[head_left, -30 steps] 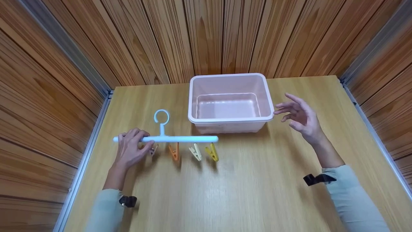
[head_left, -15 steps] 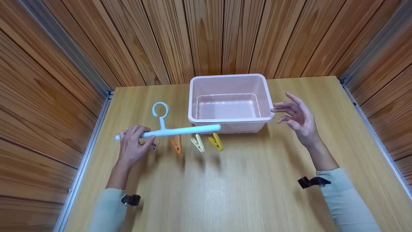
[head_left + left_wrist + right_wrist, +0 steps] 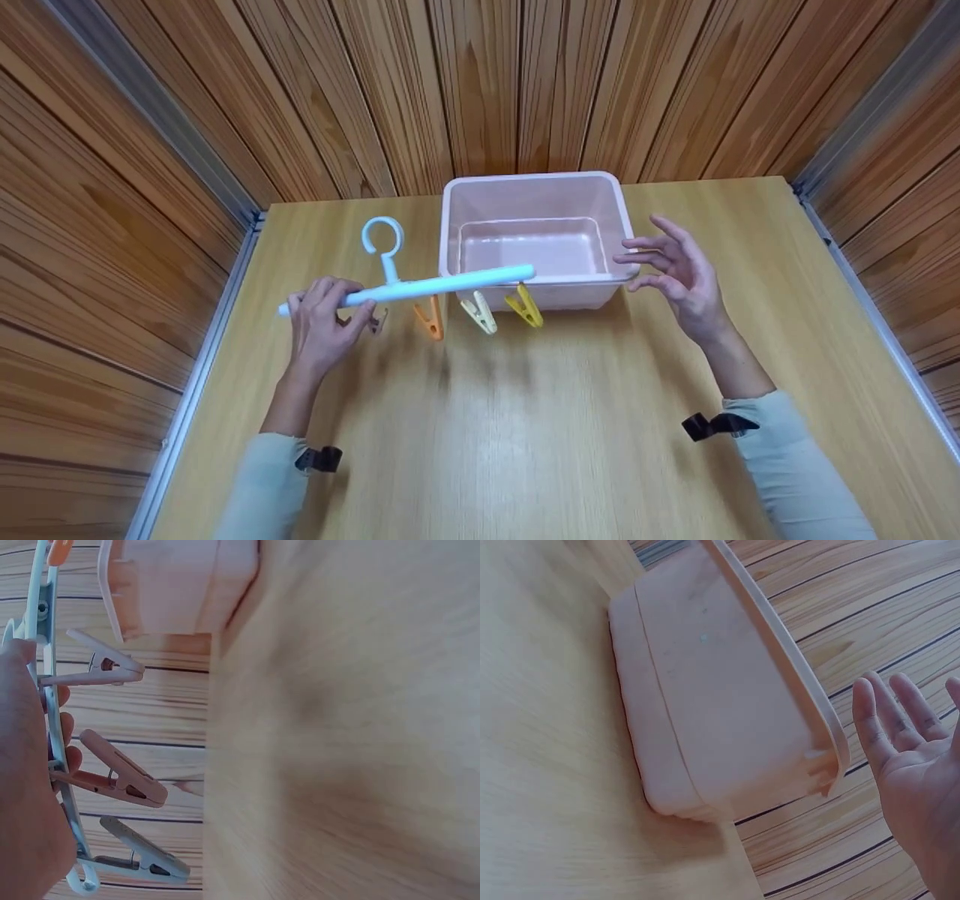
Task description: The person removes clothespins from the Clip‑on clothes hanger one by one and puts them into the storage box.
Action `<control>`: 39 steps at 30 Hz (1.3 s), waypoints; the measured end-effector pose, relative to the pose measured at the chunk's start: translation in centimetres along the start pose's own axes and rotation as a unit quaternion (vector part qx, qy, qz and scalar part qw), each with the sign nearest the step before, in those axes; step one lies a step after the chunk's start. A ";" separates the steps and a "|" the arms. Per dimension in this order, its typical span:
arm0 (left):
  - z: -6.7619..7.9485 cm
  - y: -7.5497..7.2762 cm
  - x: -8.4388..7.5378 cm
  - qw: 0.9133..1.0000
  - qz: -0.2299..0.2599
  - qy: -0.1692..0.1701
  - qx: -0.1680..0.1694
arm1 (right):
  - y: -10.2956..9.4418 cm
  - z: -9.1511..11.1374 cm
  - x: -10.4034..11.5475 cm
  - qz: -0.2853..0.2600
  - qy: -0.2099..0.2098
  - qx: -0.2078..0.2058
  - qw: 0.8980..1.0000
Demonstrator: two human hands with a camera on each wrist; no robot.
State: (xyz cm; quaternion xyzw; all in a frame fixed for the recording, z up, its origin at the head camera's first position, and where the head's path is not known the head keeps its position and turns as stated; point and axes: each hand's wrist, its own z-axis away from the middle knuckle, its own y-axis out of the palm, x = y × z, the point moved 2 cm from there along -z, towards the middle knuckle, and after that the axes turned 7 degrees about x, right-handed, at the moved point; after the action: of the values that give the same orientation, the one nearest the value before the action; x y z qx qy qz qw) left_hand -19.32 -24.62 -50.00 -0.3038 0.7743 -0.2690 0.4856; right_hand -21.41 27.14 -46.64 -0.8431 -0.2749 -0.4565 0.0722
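Note:
My left hand [image 3: 322, 322] grips the left part of a light blue clothes hanger's bar [image 3: 465, 281], lifted above the table with its right end raised. Clothespins hang from the bar: an orange one [image 3: 431, 321], a cream one [image 3: 480, 313] and a yellow one [image 3: 526, 307]. Close to my left hand, the left wrist view has a pale clothespin [image 3: 124, 673], a pinkish-brown one [image 3: 135, 787] and a grey one [image 3: 154, 853]. My right hand [image 3: 682, 292] holds nothing. Its fingers are loosely spread at the right rim of a pink plastic basin [image 3: 570, 297]; whether they touch it I cannot tell.
The basin stands near the back of the wooden table [image 3: 510, 457], and the hanger's right end overlaps its front rim in the head view. Wood-panelled walls [image 3: 487, 90] enclose the table at the back and both sides.
My left hand has raised the hanger off the table, moving it right and toward the basin, with its right end tilting up. My right hand has shifted slightly left to the basin's rim.

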 end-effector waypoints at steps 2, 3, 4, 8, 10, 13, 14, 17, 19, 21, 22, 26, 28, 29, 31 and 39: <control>-0.3 0.0 -0.3 1.000 0.003 0.000 -0.001 | 0.2 -0.1 -0.1 -0.005 0.004 0.002 1.000; -0.4 0.0 -0.5 1.000 0.006 -0.002 0.001 | 0.3 -0.1 -0.1 -0.006 0.007 0.002 1.000; -0.5 0.0 -0.7 1.000 0.008 -0.004 0.004 | 0.4 -0.1 -0.2 -0.006 0.010 0.002 1.000; -0.9 0.1 -1.2 0.999 0.004 -0.014 0.029 | 0.8 0.0 -0.5 -0.005 0.025 0.000 1.000; -1.0 0.3 -1.5 0.999 -0.001 -0.017 0.046 | 1.1 0.0 -0.7 0.002 0.031 0.000 1.000; -1.2 0.8 -1.9 0.997 -0.008 -0.017 0.068 | 1.4 0.1 -1.0 0.012 0.039 0.006 0.999; -1.3 0.9 -2.1 0.997 -0.009 -0.016 0.072 | 1.5 0.1 -1.0 0.015 0.040 0.009 0.999; -1.4 1.2 -2.4 0.997 -0.015 -0.008 0.074 | 1.7 0.0 -1.2 0.023 0.042 0.016 0.999; -1.5 1.3 -2.6 0.998 -0.018 0.000 0.067 | 1.9 -0.1 -1.3 0.028 0.043 0.018 0.999; -1.6 1.4 -2.7 0.998 -0.018 0.011 0.057 | 2.0 -0.1 -1.4 0.033 0.044 0.019 0.998; -1.6 1.4 -2.8 0.998 -0.017 0.017 0.051 | 2.1 -0.1 -1.4 0.035 0.045 0.018 0.998; -1.9 1.4 -3.4 0.999 -0.005 0.031 0.037 | 2.4 -0.2 -1.6 0.036 0.050 0.017 0.998; -2.0 1.4 -3.8 0.999 0.002 0.033 0.035 | 2.6 -0.1 -1.6 0.037 0.055 0.017 0.998; -2.1 1.5 -4.0 0.999 0.004 0.033 0.035 | 2.7 -0.1 -1.7 0.038 0.057 0.017 0.997; -2.2 1.5 -4.4 0.999 0.009 0.033 0.033 | 2.8 -0.2 -1.7 0.041 0.061 0.019 0.997; -2.6 1.5 -5.8 0.999 0.017 0.031 0.018 | 3.2 -0.6 -1.5 0.037 0.067 0.020 0.997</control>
State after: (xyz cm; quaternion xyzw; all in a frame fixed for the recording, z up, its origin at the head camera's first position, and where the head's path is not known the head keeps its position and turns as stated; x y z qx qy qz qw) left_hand -20.00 -19.04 -46.71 -0.2729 0.7889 -0.2840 0.4718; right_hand -20.76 23.62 -47.06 -0.8185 -0.2473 -0.5036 0.1237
